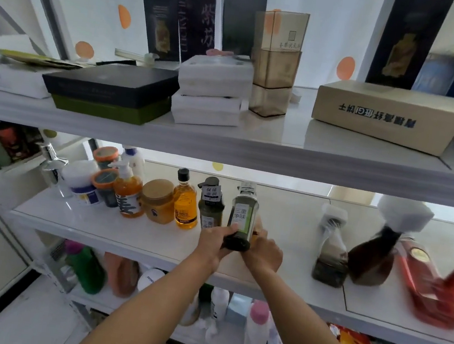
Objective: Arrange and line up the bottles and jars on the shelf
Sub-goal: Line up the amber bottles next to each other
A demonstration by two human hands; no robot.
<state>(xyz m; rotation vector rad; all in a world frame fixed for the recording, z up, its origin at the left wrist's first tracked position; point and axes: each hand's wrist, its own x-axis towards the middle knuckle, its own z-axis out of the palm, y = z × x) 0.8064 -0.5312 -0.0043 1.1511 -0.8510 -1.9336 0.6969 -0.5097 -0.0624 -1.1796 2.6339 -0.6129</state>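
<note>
Both hands hold one dark pump bottle [241, 217] on the middle shelf [131, 234], near its front edge and about in the middle of its length. The left hand [215, 242] is closed around the bottom part of the bottle, with the thumb lying over the lower label. The right hand [262, 253] is wrapped around the base from the other side; its fingers are mostly hidden behind the bottle. The bottle stands nearly upright, and I cannot tell if its base touches the shelf or is lifted a little.

To the left a row is already formed toward the left end of the shelf: a second dark bottle [211, 206] just beside the held one, then an amber bottle [186, 205], a honey-coloured jar [158, 200] and an orange pump bottle [128, 192]. Two spray bottles [331, 249] stand well apart toward the right end.

The risk, as I judge it, is the small gap on the left side. If the held bottle is pushed in too fast, the left knuckles or the bottle may knock the neighbour, and the narrow bottles could fall one against another. The front edge is also near, so a slip could send the bottle off the shelf.
</note>
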